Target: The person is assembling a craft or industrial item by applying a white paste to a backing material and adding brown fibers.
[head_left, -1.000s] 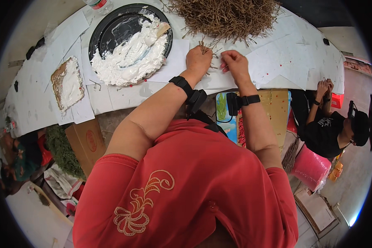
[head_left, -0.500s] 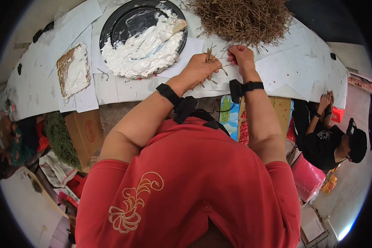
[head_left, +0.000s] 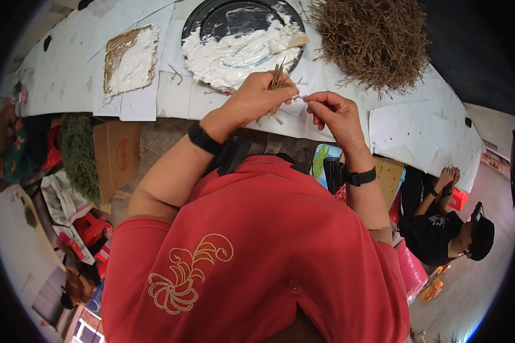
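My left hand (head_left: 254, 98) is closed around a small bundle of thin brown twigs (head_left: 277, 80), which stick out above and below the fingers. Close to its fingertips, my right hand (head_left: 336, 114) pinches with thumb and forefinger. A small whitish bit shows between the two hands; what the pinch holds is too small to make out. Just beyond the left hand lies a round black tray (head_left: 203, 23) spread with thick white paste (head_left: 234, 60). A flat pale tool (head_left: 297, 40) rests in the paste at the right. Farther right sits a large heap of brown twigs (head_left: 375, 43).
A square brown board (head_left: 113, 62) coated with white paste lies left on the white-covered table (head_left: 68, 86). Paper sheets (head_left: 403, 126) lie at the right. Below the edge stand a cardboard box (head_left: 117, 151) and greenery (head_left: 80, 154). A person in black (head_left: 440, 231) sits at the right.
My view has shifted, so the table things appear farther right. My right hand has come lower and turned, its pinch now close beside the left hand's fingertips. The left hand keeps the twig bundle.
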A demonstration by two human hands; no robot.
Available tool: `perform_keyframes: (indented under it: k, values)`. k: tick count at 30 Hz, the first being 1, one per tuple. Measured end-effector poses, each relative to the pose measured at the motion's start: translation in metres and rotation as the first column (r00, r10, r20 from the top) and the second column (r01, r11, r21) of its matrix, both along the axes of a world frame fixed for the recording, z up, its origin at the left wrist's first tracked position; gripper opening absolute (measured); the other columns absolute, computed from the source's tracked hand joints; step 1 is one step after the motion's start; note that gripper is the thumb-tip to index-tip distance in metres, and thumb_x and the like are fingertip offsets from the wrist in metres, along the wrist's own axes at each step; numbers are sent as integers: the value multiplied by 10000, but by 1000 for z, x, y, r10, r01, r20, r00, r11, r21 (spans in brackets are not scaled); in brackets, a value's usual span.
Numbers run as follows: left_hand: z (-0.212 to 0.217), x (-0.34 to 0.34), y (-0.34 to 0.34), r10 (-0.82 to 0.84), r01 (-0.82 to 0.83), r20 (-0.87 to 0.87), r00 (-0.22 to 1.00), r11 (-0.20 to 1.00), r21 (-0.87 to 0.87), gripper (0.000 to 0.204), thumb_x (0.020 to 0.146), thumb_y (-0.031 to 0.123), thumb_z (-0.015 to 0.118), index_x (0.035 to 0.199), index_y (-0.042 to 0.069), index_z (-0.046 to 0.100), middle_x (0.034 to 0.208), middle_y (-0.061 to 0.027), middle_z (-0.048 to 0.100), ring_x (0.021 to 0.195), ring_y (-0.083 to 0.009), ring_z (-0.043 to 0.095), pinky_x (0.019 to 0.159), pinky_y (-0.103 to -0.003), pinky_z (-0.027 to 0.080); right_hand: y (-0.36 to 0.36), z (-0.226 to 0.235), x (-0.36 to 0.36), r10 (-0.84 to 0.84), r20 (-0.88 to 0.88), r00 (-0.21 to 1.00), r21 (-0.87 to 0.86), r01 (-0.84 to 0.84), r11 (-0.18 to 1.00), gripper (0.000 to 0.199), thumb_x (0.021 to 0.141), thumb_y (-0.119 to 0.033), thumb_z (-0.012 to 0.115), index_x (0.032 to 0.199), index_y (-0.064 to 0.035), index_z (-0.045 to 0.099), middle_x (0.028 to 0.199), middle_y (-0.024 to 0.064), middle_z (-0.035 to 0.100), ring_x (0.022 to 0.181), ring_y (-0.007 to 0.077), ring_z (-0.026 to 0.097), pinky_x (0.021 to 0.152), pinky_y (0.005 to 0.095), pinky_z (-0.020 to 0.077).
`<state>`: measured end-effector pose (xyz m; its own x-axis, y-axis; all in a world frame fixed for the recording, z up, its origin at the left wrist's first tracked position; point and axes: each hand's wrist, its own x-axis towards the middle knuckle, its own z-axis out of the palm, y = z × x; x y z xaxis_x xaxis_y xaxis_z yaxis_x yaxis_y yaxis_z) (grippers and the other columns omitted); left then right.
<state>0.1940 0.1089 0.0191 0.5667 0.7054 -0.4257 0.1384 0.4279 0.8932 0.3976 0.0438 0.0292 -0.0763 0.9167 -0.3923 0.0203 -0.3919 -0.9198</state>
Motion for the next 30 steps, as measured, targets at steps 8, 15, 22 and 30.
perform_keyframes:
  k: [8, 15, 22, 30]
  values:
    - [22, -113, -36, 107, -103, -86, 990, 993, 52, 219, 906, 219, 600, 1001, 26, 643, 750, 35, 561, 602, -2, 462, 494, -155, 338, 0, 16, -28, 92, 253, 963, 111, -124, 986, 102, 866, -49, 628, 953, -26, 677, 740, -13, 612, 585, 47, 522, 492, 185, 411]
    - [30, -210, -80, 443, -454, -104, 890, 881, -133, 199, 930, 182, 570, 1028, 23, 641, 704, 44, 518, 501, -2, 402, 423, -155, 289, 8, 8, -51, -114, 233, 966, 208, 65, 976, 95, 860, -57, 646, 941, -16, 672, 732, 7, 610, 573, 57, 524, 478, 194, 410]
    - [12, -259, -80, 566, -559, -3, 825, 814, -161, 202, 941, 180, 561, 1048, 20, 621, 704, 40, 522, 487, 0, 400, 409, -146, 298, 19, -3, -96, -234, 91, 968, 108, 224, 969, 90, 866, -57, 643, 922, 14, 648, 740, 32, 617, 574, 78, 547, 462, 204, 424]
    - [-2, -287, -58, 455, -444, -7, 890, 864, -236, 203, 944, 178, 554, 1043, 11, 615, 730, 37, 536, 483, 3, 401, 380, -147, 280, 14, -17, -128, -350, 104, 931, -32, 355, 934, 117, 859, -95, 664, 882, 15, 633, 705, 48, 609, 551, 94, 547, 446, 211, 417]
